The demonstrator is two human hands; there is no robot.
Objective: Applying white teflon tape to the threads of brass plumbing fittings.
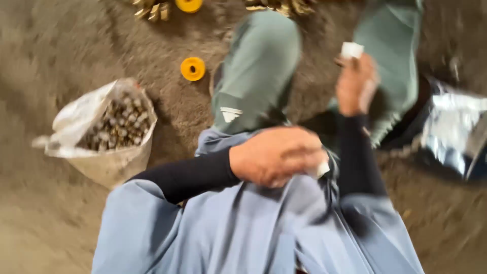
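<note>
Left hand (pixel 276 156) grip closed on small white piece (pixel 323 169); right hand (pixel 356 83) pinching white cap (pixel 351 49).

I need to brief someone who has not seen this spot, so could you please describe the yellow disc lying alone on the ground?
Start at the open pale sack of small metal pieces on the dirt floor. Just above and to its right, beside the grey-green trouser knee, lies the yellow disc. It is round with a dark centre hole, lying alone, whereas the other yellow disc is cut off by the top edge.
</note>
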